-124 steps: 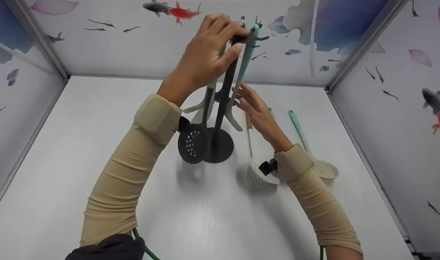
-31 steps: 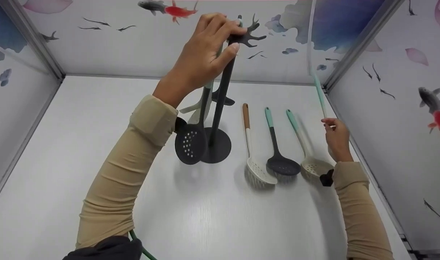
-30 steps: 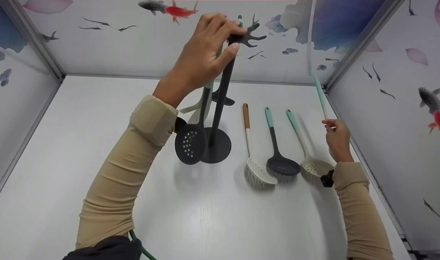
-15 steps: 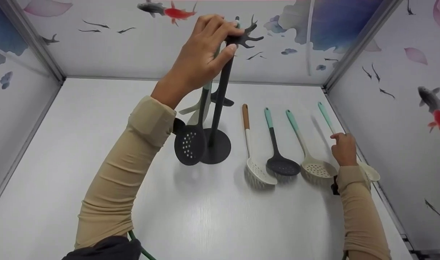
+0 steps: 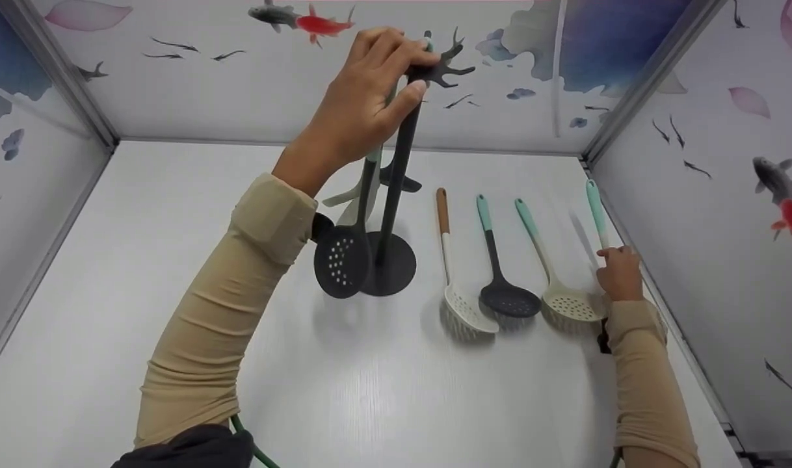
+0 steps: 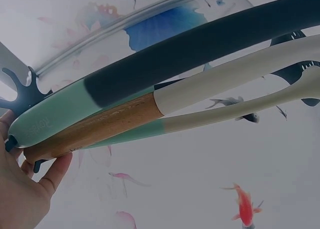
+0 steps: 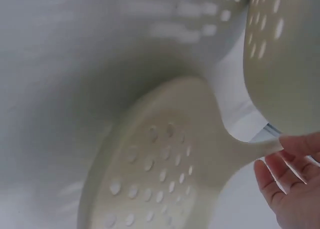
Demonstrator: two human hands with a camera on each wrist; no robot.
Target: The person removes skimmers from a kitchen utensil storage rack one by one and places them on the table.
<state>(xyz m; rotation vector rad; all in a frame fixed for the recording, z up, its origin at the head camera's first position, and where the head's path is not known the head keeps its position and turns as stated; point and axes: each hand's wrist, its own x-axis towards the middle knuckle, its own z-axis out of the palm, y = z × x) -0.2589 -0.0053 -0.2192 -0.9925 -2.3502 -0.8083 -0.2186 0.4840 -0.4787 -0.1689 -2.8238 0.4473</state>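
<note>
My left hand grips the top of a black utensil stand, fingers and thumb around its hooked crown. A black skimmer and other utensils hang from it; in the left wrist view a wooden handle and a mint handle hang near that hand. At the far right, my right hand pinches the neck of a cream skimmer with a mint handle. Its head is hidden under the forearm in the head view. The right wrist view shows two perforated cream heads near my right hand.
Left of my right hand lie a cream skimmer, a black skimmer with a mint handle and a white skimmer with a wooden handle, in a row. A printed wall stands close on the right.
The mint-handled cream skimmer has left the stand in my right hand, moved right and been lowered beside the row. Its handle has swung slightly right lately. My left hand stays on the stand.
</note>
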